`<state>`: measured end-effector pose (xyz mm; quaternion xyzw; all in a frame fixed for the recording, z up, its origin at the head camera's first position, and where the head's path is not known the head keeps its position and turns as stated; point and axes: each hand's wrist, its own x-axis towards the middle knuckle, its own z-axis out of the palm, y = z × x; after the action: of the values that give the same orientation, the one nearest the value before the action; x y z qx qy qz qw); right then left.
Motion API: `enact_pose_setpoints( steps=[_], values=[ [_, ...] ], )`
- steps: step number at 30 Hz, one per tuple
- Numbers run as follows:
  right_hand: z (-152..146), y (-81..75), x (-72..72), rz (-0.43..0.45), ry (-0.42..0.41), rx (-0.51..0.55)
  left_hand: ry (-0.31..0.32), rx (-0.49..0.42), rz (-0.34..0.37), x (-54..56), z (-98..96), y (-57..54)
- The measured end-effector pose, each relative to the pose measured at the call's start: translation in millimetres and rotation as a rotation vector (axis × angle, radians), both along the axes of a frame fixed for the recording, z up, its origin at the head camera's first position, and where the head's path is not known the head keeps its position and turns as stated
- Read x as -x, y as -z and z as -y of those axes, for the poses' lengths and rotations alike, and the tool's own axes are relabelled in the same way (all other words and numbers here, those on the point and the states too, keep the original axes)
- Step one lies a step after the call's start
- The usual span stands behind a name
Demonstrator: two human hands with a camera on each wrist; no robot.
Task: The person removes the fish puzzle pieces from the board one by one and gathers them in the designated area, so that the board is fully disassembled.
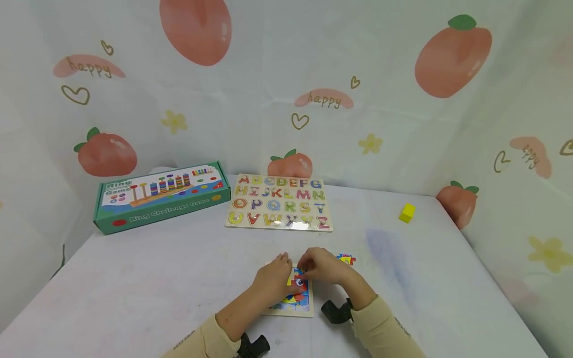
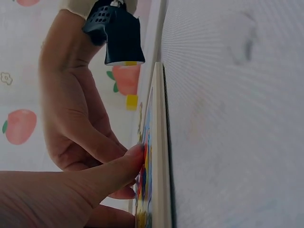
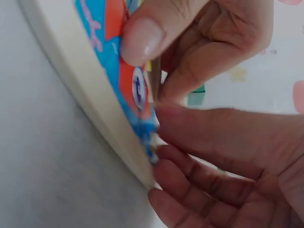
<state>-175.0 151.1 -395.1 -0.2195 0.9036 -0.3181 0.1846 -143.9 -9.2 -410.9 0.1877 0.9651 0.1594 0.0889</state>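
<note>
One jigsaw board (image 1: 291,313) lies flat on the table (image 1: 179,278), directly below both hands. Two hands are present. The left hand (image 1: 273,277) covers the board's left part; its thumb is extended and presses on the red printed section beside a round eye (image 2: 137,151). The right hand (image 1: 324,266) is at the board's upper right part, fingers bent, thumb and fingertips close together at the edge. Whether they pinch a piece cannot be told; the right wrist view is blurred there. The two hands are near each other, with the printed eye between them.

Loose puzzle piece (image 1: 346,259): at least one, just beyond the right wrist, partly hidden, so the exact count cannot be confirmed.

Other items, counted: one letter board (image 1: 277,228), behind the jigsaw board, bearing 26 letters in four rows, seven, seven, six and six; one green game box (image 1: 163,197), to its left; one yellow block (image 1: 407,212), well apart on the right; two black wrist cameras (image 1: 336,313), one per arm; two beige sleeves (image 1: 380,325). The backdrop (image 1: 250,99) shows five clear peaches and three "happy" labels.
</note>
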Motion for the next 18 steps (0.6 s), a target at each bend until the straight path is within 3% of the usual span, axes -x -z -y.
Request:
enact_pose_setpoints(
  steps=[18],
  values=[
    [-2.7,9.1,9.1,0.065,0.051,0.075,0.008,0.012,-0.023,-1.3,1.1,-1.9]
  ],
)
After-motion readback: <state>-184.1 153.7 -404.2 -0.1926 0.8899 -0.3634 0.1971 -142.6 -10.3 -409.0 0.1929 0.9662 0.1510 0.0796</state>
